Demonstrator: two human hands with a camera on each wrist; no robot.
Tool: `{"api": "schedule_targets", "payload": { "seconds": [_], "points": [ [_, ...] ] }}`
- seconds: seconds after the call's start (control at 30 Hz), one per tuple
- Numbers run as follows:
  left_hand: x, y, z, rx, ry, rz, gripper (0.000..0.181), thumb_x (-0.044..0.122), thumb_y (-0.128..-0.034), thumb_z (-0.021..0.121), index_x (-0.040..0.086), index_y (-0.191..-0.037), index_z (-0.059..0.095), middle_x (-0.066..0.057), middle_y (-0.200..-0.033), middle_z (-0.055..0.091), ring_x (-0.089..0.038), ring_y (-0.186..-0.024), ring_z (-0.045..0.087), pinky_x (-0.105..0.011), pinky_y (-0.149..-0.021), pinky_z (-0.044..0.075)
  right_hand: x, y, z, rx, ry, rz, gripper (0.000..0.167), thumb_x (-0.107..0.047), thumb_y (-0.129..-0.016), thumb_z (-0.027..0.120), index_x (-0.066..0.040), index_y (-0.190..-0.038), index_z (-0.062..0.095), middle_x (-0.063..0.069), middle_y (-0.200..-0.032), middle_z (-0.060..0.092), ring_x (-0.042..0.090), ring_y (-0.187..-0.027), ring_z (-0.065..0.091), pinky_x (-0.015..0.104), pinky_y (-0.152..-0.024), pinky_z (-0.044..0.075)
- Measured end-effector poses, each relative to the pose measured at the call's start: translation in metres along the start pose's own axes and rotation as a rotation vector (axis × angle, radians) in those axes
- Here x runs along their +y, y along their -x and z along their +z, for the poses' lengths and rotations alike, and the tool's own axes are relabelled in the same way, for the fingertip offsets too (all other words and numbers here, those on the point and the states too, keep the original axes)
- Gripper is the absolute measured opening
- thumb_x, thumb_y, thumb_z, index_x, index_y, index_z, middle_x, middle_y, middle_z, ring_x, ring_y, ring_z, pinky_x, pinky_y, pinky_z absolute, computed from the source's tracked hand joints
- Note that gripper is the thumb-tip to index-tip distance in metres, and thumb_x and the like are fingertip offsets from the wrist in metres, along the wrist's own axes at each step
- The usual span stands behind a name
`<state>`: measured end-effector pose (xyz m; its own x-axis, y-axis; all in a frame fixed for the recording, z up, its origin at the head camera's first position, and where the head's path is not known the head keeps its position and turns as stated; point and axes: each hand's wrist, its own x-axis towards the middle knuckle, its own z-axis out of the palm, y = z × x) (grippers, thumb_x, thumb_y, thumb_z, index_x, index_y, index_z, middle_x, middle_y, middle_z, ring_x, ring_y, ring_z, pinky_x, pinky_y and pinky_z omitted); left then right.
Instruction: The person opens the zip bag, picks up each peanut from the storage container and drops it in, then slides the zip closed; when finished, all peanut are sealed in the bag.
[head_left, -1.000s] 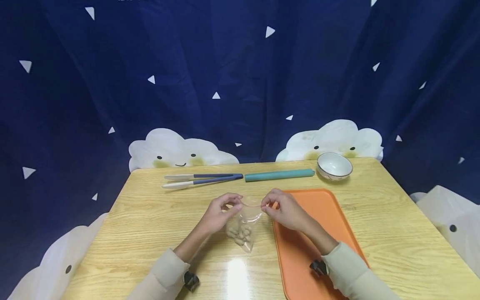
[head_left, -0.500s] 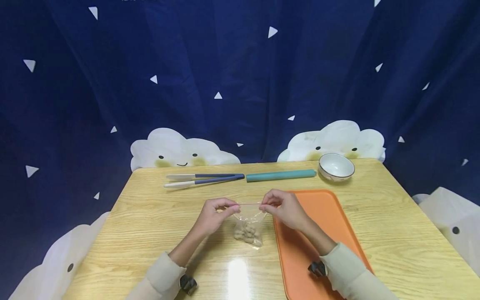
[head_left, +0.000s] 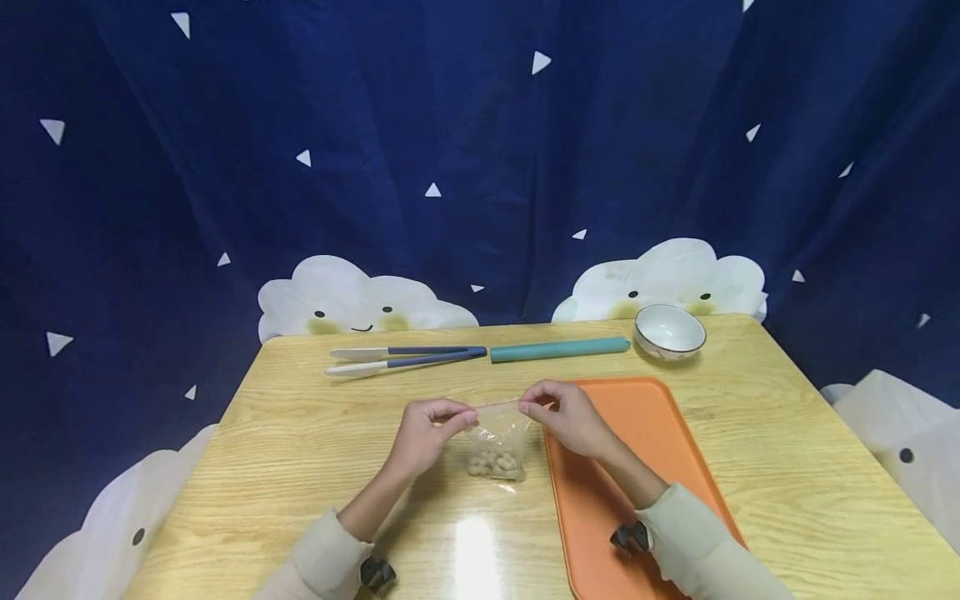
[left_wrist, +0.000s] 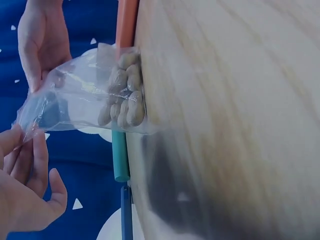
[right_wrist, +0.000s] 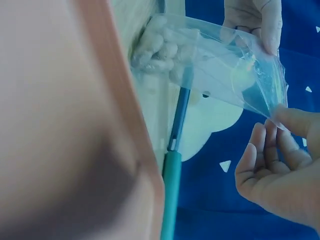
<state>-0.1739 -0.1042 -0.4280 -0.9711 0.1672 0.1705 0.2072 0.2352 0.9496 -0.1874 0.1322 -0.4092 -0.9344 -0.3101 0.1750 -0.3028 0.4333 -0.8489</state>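
Observation:
A clear zip bag (head_left: 498,429) hangs between the two hands over the wooden table, left of the orange tray. Peanuts in their shells (left_wrist: 127,95) lie in its bottom, also seen through the plastic in the right wrist view. The left hand (head_left: 422,433) pinches one top corner of the bag between thumb and fingers. At the other top corner the right hand (head_left: 572,417) pinches the edge, above the tray's left rim. The bag's top edge is drawn straight between them, and its mouth looks pressed together.
The orange tray (head_left: 637,417) lies under the right forearm. Behind the hands are blue tongs with pale tips (head_left: 405,360), a teal stick-like tube (head_left: 558,350) and a white bowl (head_left: 670,332). A dark blue curtain (head_left: 480,150) hangs beyond the table.
The bag's mouth, a rounded gap one second ago, is now a straight line. The left hand has shifted slightly left, and the bag has swung from slanting to hanging flat.

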Motion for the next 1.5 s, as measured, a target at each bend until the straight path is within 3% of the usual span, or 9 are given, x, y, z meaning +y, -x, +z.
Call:
{"api": "schedule_targets", "payload": {
  "seconds": [0.17,0.27,0.37,0.5,0.6,0.73,1.03,1.33,1.5],
  "points": [
    [0.006,0.0,0.003,0.067,0.08,-0.092,0.014,0.011,-0.0809,0.073,0.0,-0.089,0.073,-0.017,-0.085,0.073,-0.02,-0.075,0.07,-0.021,-0.071,0.055,0.006,-0.002,0.004,-0.014,-0.099,0.136,0.019,-0.02,-0.09,0.065,-0.002,-0.095,0.068,0.009,-0.093,0.067,0.01,-0.077,0.055,0.022,-0.066,0.046],
    [0.017,0.003,0.003,0.086,0.057,-0.096,0.011,0.009,-0.0809,0.073,-0.001,-0.086,0.073,-0.017,-0.082,0.073,-0.015,-0.072,0.068,-0.02,-0.068,0.053,0.006,-0.002,0.006,0.012,-0.143,0.19,0.019,-0.02,-0.088,0.067,-0.002,-0.095,0.07,0.007,-0.091,0.068,0.01,-0.076,0.054,0.021,-0.065,0.045],
    [0.028,0.005,0.002,0.089,0.036,-0.086,0.011,0.008,-0.0817,0.072,-0.002,-0.084,0.073,-0.017,-0.081,0.073,-0.019,-0.073,0.069,-0.02,-0.067,0.052,0.005,-0.002,0.007,0.044,-0.183,0.218,0.018,-0.018,-0.085,0.07,-0.002,-0.093,0.072,0.006,-0.089,0.069,0.011,-0.074,0.053,0.023,-0.062,0.045],
    [0.024,0.004,0.004,0.074,0.046,-0.088,0.012,0.008,-0.0829,0.071,-0.004,-0.087,0.072,-0.018,-0.084,0.072,-0.025,-0.077,0.07,-0.025,-0.072,0.055,0.005,-0.002,0.009,0.047,-0.252,0.243,0.02,-0.017,-0.084,0.071,0.0,-0.095,0.072,0.004,-0.09,0.07,0.009,-0.079,0.057,0.027,-0.071,0.049],
    [0.012,0.0,0.008,0.057,0.03,-0.069,0.013,0.009,-0.0828,0.071,-0.001,-0.091,0.072,-0.016,-0.087,0.072,-0.021,-0.077,0.068,-0.024,-0.073,0.054,0.006,-0.001,0.011,0.018,-0.289,0.231,0.025,-0.018,-0.084,0.071,0.003,-0.098,0.071,0.003,-0.092,0.07,0.007,-0.083,0.059,0.029,-0.077,0.05],
    [0.001,-0.005,0.014,0.035,-0.017,-0.015,0.012,0.016,-0.0826,0.072,0.006,-0.089,0.073,-0.011,-0.084,0.073,-0.011,-0.073,0.064,-0.022,-0.073,0.049,0.005,-0.001,0.015,-0.001,-0.306,0.203,0.027,-0.018,-0.084,0.071,0.006,-0.098,0.07,0.003,-0.091,0.069,0.007,-0.081,0.059,0.026,-0.074,0.05],
    [0.005,-0.004,0.019,0.022,-0.073,0.026,0.011,0.02,-0.0858,0.069,0.01,-0.088,0.07,-0.003,-0.085,0.071,-0.01,-0.079,0.059,-0.027,-0.078,0.046,0.002,-0.002,0.019,0.04,-0.275,0.231,0.023,-0.017,-0.084,0.071,0.002,-0.096,0.071,0.006,-0.09,0.07,0.008,-0.079,0.06,0.024,-0.072,0.049],
    [0.01,0.001,0.023,-0.044,-0.159,0.074,0.011,0.023,-0.0881,0.066,0.012,-0.091,0.069,-0.003,-0.094,0.072,-0.02,-0.094,0.064,-0.044,-0.088,0.049,0.001,-0.001,0.02,-0.065,-0.239,0.146,0.026,-0.021,-0.085,0.071,0.001,-0.097,0.07,0.009,-0.094,0.07,0.008,-0.078,0.059,0.023,-0.07,0.049],
    [0.011,0.001,0.023,-0.051,-0.168,0.089,0.01,0.023,-0.0875,0.067,0.014,-0.089,0.069,-0.002,-0.093,0.072,-0.02,-0.095,0.064,-0.048,-0.091,0.048,-0.001,0.0,0.021,-0.088,-0.192,0.102,0.022,-0.02,-0.087,0.068,0.0,-0.097,0.068,0.013,-0.097,0.07,0.012,-0.083,0.066,0.025,-0.076,0.052]
  ]
}}
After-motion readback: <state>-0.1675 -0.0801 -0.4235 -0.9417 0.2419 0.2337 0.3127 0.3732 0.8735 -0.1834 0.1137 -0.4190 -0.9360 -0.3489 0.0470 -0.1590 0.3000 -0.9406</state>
